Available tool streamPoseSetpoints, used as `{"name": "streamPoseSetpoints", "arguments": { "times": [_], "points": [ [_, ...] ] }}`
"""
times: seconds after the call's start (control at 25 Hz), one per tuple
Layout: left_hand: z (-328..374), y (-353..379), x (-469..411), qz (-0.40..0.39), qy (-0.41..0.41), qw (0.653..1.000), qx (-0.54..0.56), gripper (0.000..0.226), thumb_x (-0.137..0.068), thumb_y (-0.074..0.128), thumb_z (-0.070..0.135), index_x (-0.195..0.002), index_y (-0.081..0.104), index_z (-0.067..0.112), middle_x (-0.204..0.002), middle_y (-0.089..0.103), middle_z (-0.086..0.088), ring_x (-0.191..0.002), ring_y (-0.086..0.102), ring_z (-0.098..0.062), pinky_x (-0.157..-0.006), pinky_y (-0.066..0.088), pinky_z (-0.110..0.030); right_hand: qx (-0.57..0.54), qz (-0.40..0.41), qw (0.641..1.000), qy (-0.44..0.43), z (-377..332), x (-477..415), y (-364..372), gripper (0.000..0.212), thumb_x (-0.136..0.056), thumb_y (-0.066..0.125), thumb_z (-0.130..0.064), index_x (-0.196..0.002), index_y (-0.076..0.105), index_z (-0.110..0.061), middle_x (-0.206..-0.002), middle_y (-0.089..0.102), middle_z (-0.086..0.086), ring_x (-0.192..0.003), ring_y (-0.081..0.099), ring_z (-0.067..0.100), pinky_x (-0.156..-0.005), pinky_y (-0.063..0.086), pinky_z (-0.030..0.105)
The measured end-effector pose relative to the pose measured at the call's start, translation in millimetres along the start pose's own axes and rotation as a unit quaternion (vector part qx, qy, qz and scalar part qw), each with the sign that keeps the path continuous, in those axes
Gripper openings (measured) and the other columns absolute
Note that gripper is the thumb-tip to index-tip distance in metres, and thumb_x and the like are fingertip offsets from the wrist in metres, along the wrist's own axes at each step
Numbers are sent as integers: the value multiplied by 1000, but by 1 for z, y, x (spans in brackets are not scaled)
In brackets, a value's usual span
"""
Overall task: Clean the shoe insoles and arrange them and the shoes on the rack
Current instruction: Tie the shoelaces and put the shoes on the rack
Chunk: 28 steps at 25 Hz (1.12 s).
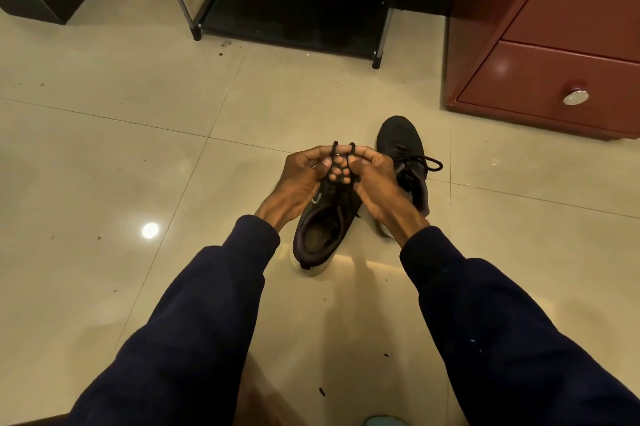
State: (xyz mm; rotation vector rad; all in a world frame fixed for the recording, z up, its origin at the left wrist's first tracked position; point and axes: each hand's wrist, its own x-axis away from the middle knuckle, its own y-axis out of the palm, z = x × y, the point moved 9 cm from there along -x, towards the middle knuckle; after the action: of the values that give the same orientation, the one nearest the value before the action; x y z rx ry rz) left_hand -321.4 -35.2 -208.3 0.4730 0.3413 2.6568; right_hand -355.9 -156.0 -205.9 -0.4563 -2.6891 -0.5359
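L hand (299, 180) & R hand (375, 180) each had fingers pinched on a lace (335, 148) loop above the shoe (317, 235) on the floor (138, 148), rack (294, 27) beyond. Risk: uneven pull could slip a loop, leaving knot loose

A glossy beige tiled floor (104, 148) is carrying everything. A dark red cabinet (561, 10) is standing at its far right edge, its lowest drawer (519, 79) showing a round silver knob (575, 96). A bright light reflection (150, 230) is shining on the tiles toward the left edge. Dark specks (221, 45) are lying scattered toward the far edge, and something teal (384, 421) is peeking in at the near edge.
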Motion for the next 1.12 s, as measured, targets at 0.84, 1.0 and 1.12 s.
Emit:
{"name": "streamPoseSetpoints", "arguments": {
  "times": [0.84,1.0,1.12],
  "points": [
    [-23,-26,2,146,-164,974,58,36,-81,78,-10,-114,63,-5,-97,74,-22,-70,75,-20,-65,60,-23,118,122,980,-106,-7,20,-21,25,-79,73,11,-98,63,-1,-85,74,11,-77,74,17,-70,61,28],
    [-29,-17,-3,76,-201,975,59,16,-90,68,-7,-106,71,-5,-89,74,-15,-70,73,-14,-71,61,-20,220,71,958,-172,-19,21,-10,22,-79,73,9,-96,64,-3,-85,72,8,-77,73,14,-68,59,26],
    [-30,-7,-3,30,-233,970,64,12,-98,59,-3,-103,70,-2,-84,74,-10,-70,73,-10,-74,61,-19,251,35,946,-203,-21,24,-5,21,-78,74,8,-96,69,-3,-88,72,6,-79,72,15,-73,60,28]
  ]
}}
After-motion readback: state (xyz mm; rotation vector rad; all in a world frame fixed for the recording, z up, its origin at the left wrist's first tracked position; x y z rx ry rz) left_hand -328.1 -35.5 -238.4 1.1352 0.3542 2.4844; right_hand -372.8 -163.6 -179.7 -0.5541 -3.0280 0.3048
